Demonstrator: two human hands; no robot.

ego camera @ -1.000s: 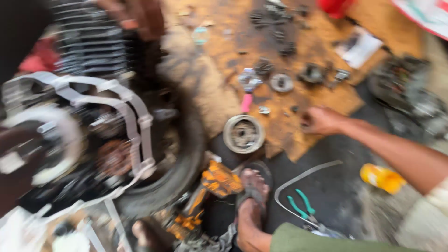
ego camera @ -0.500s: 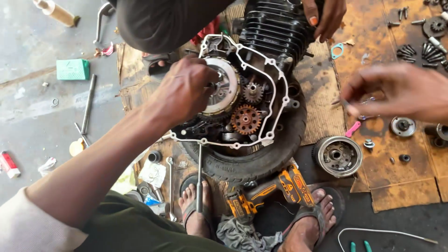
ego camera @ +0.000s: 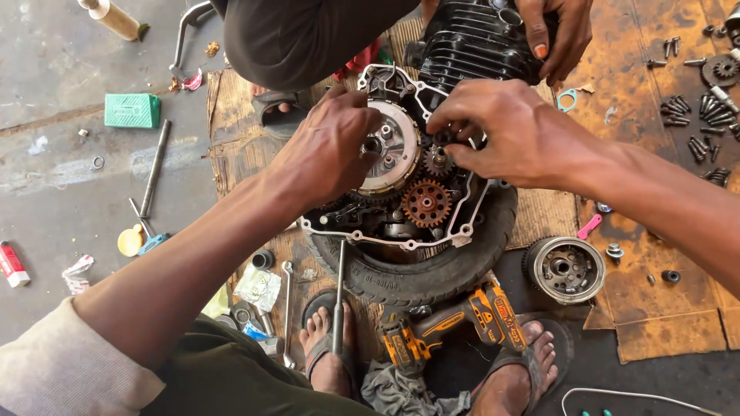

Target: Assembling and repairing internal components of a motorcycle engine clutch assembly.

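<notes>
Because the open engine case [ego camera: 401, 192] sits cradled in an old tyre [ego camera: 432, 266] at mid-frame, its gears face straight up at the head camera. The left hand [ego camera: 327, 146] pinches something at the clutch hub [ego camera: 389, 146], fingers closed in a narrow grip; the right hand [ego camera: 509, 131] curls over the small gear [ego camera: 438, 160], its grip hidden. A co-worker's hand [ego camera: 559, 35] steadies the finned cylinder [ego camera: 478, 38] at the upper edge. A cordless drill [ego camera: 455, 320] lies below.
</notes>
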